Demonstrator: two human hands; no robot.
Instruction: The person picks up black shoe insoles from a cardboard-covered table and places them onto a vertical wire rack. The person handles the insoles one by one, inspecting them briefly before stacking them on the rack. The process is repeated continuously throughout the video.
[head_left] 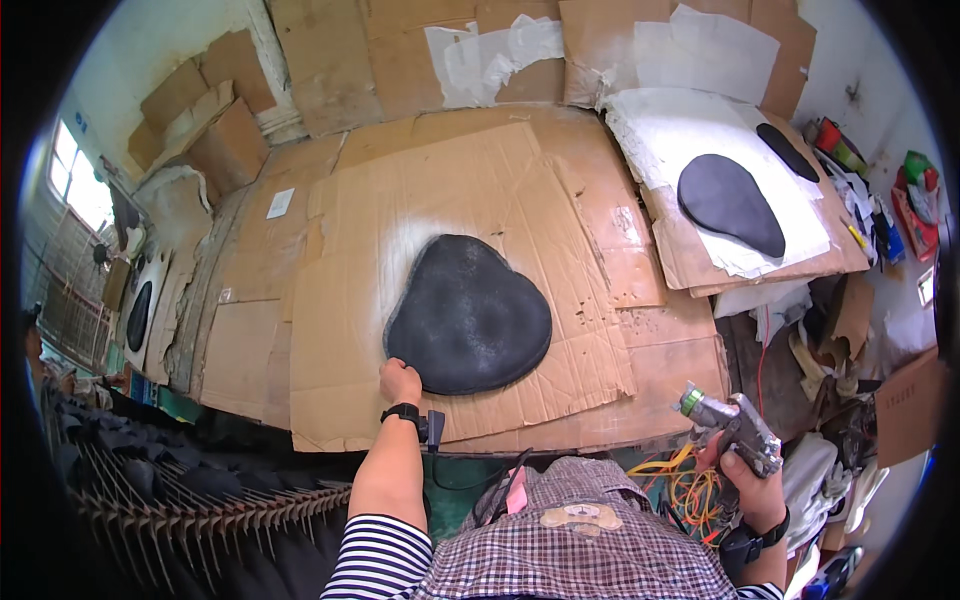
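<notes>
A large black rounded foam pad [468, 314] lies flat on sheets of cardboard [330, 330] covering the workbench. My left hand [400, 381] rests closed at the pad's near left edge, touching or pinching it; a black watch sits on that wrist. My right hand [755, 490] is low at the right, off the bench, gripping a metal spray gun [735, 425] whose nozzle points up and left. A whitish spray haze marks the cardboard just above and left of the pad.
A second black pad [730, 203] and a narrow black piece [787, 152] lie on white paper at the back right. Cans and clutter [880, 200] line the right wall. Orange hoses [690, 485] hang below the bench. A dark spiked rack [180, 490] stands at lower left.
</notes>
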